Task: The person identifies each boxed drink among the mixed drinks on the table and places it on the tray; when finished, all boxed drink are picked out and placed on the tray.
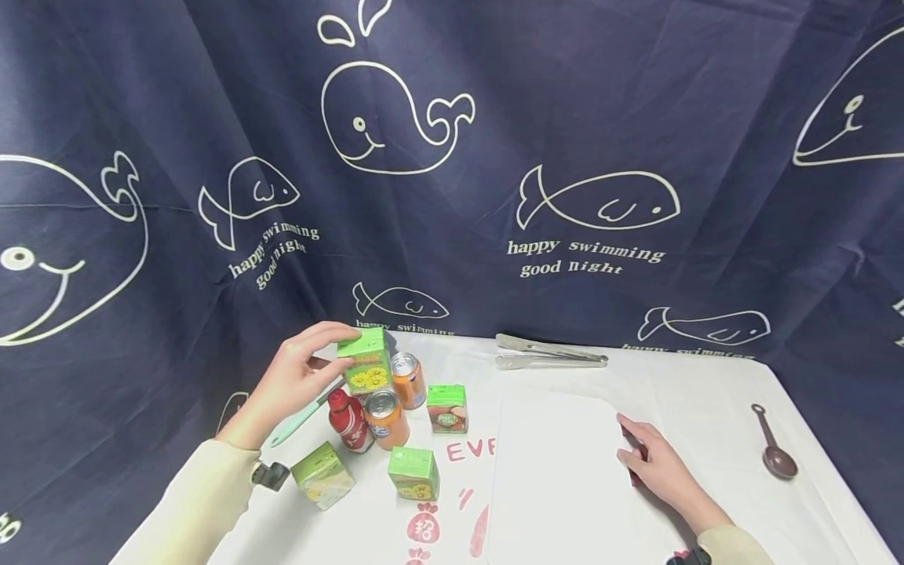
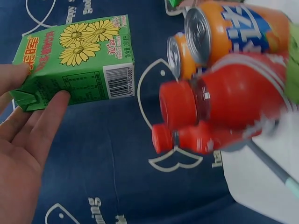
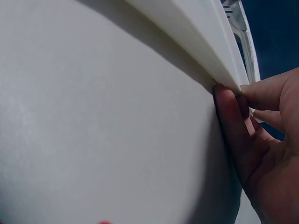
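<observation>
The work looks to be midway, judging by how things lie: one green drink carton (image 1: 369, 370) is up in the left hand (image 1: 300, 375) and has not been set down, while the white board (image 1: 558, 479) is held at its edge by the right hand (image 1: 658, 464). Three other cartons, at the centre (image 1: 447, 410), in front (image 1: 413, 475) and at the near left (image 1: 323, 476), stand loose on the tabletop (image 1: 692, 384), well apart from one another — none of them is on the board, so any handling of those seems left to do.

The hands are well apart. The left one pinches the carton near one end, thumb and fingers on opposite faces, and opened only as wide as the carton is thick; the carton sits roughly upright and appears to be clear of the surface, above and behind the red bottle (image 1: 349, 421) and beside the orange cans (image 1: 407, 382). The right one is nearly closed, thumb and fingers clamped on the thin right-hand edge of the board — whether that edge is raised, I cannot tell for certain. The metal tongs (image 1: 551, 353) and the brown spoon (image 1: 777, 455) lie untouched, behind the board and off to its right
</observation>
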Available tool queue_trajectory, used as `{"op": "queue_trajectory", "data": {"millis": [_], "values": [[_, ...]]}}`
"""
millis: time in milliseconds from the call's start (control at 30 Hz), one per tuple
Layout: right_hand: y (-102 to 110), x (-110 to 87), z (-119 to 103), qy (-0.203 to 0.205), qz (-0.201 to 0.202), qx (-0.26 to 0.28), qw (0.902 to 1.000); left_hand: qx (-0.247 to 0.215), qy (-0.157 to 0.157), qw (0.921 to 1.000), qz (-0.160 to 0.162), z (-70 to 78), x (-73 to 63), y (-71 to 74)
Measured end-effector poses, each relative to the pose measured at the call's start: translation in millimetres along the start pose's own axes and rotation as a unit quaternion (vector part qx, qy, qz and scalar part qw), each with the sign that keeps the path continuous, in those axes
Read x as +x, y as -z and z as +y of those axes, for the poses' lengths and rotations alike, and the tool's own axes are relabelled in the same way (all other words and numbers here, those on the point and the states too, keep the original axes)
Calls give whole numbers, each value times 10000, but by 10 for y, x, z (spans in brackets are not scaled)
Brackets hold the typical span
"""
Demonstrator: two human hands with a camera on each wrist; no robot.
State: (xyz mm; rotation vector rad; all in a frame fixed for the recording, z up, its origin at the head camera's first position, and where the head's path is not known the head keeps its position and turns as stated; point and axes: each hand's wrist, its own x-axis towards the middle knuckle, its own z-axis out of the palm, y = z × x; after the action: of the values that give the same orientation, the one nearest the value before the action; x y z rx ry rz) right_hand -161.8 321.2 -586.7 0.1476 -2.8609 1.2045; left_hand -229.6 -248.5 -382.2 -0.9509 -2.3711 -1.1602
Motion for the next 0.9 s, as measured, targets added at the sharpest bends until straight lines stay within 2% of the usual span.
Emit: {"op": "queue_trajectory", "data": {"millis": [100,300,400,667,900], "values": [[-1,-4,-3,-21,3,28,10000,-106,83,9999,-105,-7,59,-108],[-7,1,1,-93,6,92,9999,324,-309,9987,-250,-38,188,-319],[-7,1,-11,-133,7,114,9998,348,-412,9979,-361,-22,241,-410],[0,-4,-49,-59,59,-5,10000,-166,-6,9977,-665,40,317,-653],[6,-20,-42,-42,94,28,9999,-332,94,9963,-781,99,407,-847]]}}
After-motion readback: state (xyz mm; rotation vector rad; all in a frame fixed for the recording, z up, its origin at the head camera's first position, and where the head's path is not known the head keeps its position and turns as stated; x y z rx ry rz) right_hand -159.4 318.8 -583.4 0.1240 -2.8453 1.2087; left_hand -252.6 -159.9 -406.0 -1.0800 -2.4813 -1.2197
